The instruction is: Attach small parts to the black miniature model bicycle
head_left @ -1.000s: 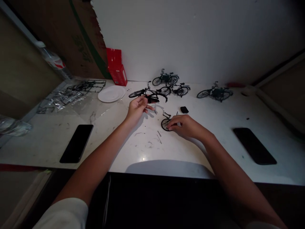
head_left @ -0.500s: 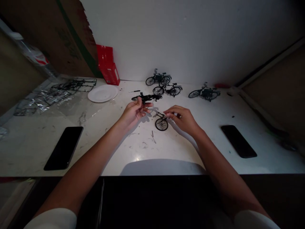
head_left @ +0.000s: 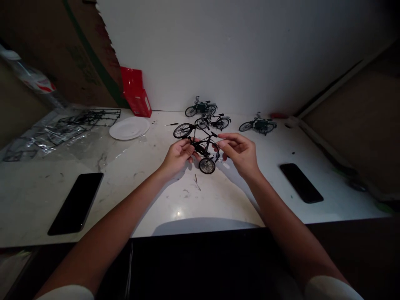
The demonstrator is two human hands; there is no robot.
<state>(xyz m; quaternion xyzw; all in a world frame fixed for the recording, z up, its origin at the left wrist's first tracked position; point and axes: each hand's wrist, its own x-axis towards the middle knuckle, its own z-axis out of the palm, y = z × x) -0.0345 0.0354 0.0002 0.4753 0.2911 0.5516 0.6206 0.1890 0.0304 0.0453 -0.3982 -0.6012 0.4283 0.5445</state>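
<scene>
- Since the earlier frame, the black, thin-framed miniature bicycle (head_left: 200, 147) has turned from nearly edge-on to side-on, and the right hand (head_left: 243, 154) has shifted from beside the loose wheel to the bicycle's rear.
- The left hand (head_left: 178, 157) pinches the bicycle's middle, holding it above the white, smudged tabletop (head_left: 225, 204), front wheel (head_left: 182, 131) pointing away.
- The right hand's fingers are narrowly curled by the black, curved rear mudguard (head_left: 216, 150); whether they grip it or a small part, I cannot tell.
- The loose black, spoked wheel (head_left: 206, 166) lies just below the mudguard in view.
- The step looks like handling the wheel-less rear; the next move likely calls for a steady left pinch and careful right-hand alignment.
</scene>
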